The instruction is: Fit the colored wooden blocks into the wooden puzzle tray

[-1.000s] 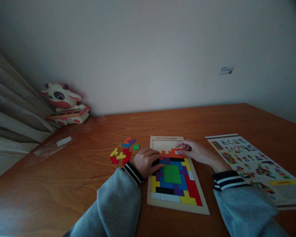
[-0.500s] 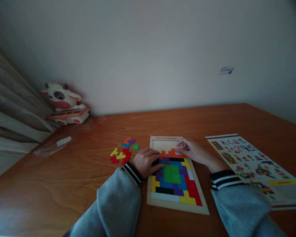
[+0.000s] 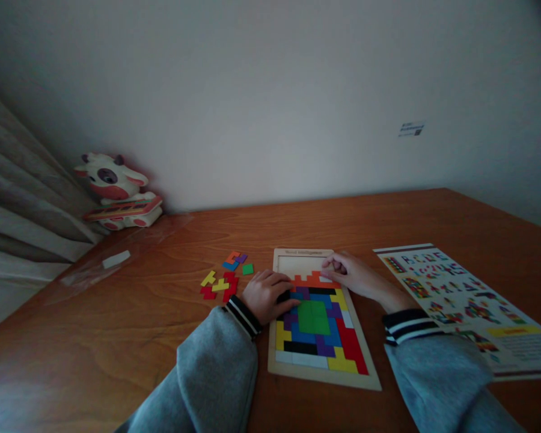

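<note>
A wooden puzzle board (image 3: pixel 318 368) lies on the table in front of me, its lower part filled with coloured block pieces. Green pieces (image 3: pixel 314 317) form a square in the middle, and orange pieces (image 3: pixel 313 280) make a jagged upper row. Bare tray floor (image 3: pixel 300 264) shows above that row. My left hand (image 3: pixel 268 296) rests over the board's left edge, thumb and fingers apart, holding nothing visible. At the right end of the orange row, my right hand (image 3: pixel 349 273) has thumb and fingertips closed on a small white puzzle piece (image 3: pixel 325 279), partly hidden by the fingers.
Left of the board lie several loose pieces, among them a green square (image 3: pixel 247 269), a yellow piece (image 3: pixel 220 285) and a blue piece (image 3: pixel 230 266). A printed pattern sheet (image 3: pixel 460 300) is at the right. A toy cow with a keyboard (image 3: pixel 121 192) stands back left.
Both hands stay at almost the same spots on the board. The whole view has shifted very slightly; no piece has visibly moved.
</note>
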Demonstrator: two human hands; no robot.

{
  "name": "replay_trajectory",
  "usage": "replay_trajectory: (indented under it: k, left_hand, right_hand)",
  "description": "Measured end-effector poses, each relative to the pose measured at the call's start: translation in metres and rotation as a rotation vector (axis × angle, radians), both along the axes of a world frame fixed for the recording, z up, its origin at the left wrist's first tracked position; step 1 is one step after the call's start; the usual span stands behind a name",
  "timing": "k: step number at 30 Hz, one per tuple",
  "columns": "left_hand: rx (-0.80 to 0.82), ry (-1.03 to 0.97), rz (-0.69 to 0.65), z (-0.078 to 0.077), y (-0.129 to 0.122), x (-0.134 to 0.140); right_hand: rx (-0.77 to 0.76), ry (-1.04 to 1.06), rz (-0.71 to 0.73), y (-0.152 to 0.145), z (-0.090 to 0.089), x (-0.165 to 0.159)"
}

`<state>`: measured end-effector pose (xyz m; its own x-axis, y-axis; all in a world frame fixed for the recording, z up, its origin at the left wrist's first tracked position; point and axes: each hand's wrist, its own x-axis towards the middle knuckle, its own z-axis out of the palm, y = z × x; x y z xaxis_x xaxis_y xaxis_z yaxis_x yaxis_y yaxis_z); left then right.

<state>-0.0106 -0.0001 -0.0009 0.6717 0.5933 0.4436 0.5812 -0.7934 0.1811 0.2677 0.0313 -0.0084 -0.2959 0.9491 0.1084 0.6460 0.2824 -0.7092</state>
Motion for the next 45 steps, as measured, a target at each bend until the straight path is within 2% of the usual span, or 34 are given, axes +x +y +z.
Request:
replay_trajectory:
  k: [4,10,15,22,25,30,36,45]
  left_hand:
    - [0.021,-0.003,-0.012,0.002,-0.001,0.001]
    - [0.059,-0.017,0.022,0.006,-0.001,-0.001]
    - [0.148,-0.029,0.195,0.007,0.013,-0.028]
    - [0.147,0.074,0.496,0.005,0.033,-0.078]
    - [0.093,0.069,0.577,0.003,0.039,-0.095]
    - [-0.052,0.018,0.592,-0.005,0.047,-0.111]
    - [-0.148,-0.049,0.612,-0.011,0.051,-0.110]
    - [-0.340,-0.340,0.697,-0.019,0.061,-0.114]
  right_hand:
    - [-0.037,-0.005,0.008,0.000,0.002,0.000]
    - [0.052,-0.123,-0.054,-0.001,0.006,-0.005]
    - [0.059,-0.136,-0.108,-0.003,0.008,-0.007]
    - [0.069,-0.155,-0.150,-0.001,0.007,-0.009]
    - [0.066,-0.155,-0.179,-0.001,0.008,-0.010]
    - [0.067,-0.159,-0.179,-0.001,0.007,-0.010]
    - [0.082,-0.145,-0.184,-0.001,0.004,-0.010]
    - [0.118,-0.113,-0.160,0.000,-0.001,-0.009]
